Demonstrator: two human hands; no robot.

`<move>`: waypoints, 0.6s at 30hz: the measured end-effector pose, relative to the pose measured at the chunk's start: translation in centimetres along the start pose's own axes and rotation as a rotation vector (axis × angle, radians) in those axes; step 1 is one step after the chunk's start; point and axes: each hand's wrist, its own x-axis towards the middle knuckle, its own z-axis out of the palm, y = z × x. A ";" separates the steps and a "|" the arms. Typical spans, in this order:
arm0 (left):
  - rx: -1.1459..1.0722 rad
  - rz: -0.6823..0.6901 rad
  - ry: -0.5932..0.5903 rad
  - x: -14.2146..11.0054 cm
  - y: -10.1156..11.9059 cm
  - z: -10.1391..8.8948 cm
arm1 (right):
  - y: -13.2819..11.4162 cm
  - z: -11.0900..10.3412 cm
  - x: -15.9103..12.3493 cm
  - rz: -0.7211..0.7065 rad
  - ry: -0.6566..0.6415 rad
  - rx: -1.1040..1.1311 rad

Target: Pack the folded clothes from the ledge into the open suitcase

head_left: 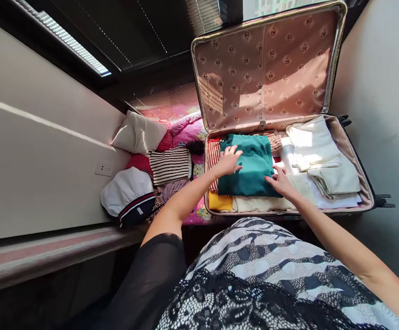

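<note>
A folded teal garment (251, 165) lies on top of other clothes in the left half of an open suitcase (349, 160). My left hand (229, 160) rests on its left part, fingers spread. At its right edge is my right hand (281, 181), thumb and fingers apart, touching the cloth there. Under and beside the teal garment show a red-and-white striped cloth (213, 158), a yellow cloth (220, 201) and a cream cloth (257, 204). Folded white garments (314, 142) fill the right side of the suitcase.
The suitcase's pink-lined lid (264, 73) leans back, upright. To the left are a cream pillow (139, 133), a striped black-and-white cloth (170, 165) and a white-and-navy bag-like item (129, 195). Walls (41, 137) stand at both sides, and window blinds (75, 43) hang behind.
</note>
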 end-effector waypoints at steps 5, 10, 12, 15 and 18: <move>0.143 0.008 -0.310 -9.3 -2.1 6.5 | 3.6 0.6 -3.7 -0.390 -0.059 -0.331; 0.239 -0.003 -0.179 -11.8 -4.4 9.7 | 3.6 0.5 -3.9 -0.549 -0.016 -0.719; 0.266 0.007 -0.113 -11.2 -4.6 10.4 | 3.0 0.3 -3.7 -0.632 -0.029 -0.851; 0.298 0.014 -0.045 -10.2 -4.9 10.6 | 1.8 -0.5 -3.5 -0.726 -0.045 -0.964; 0.295 0.025 0.031 -10.4 -5.5 9.1 | 0.8 -2.4 -3.8 -0.756 -0.001 -0.930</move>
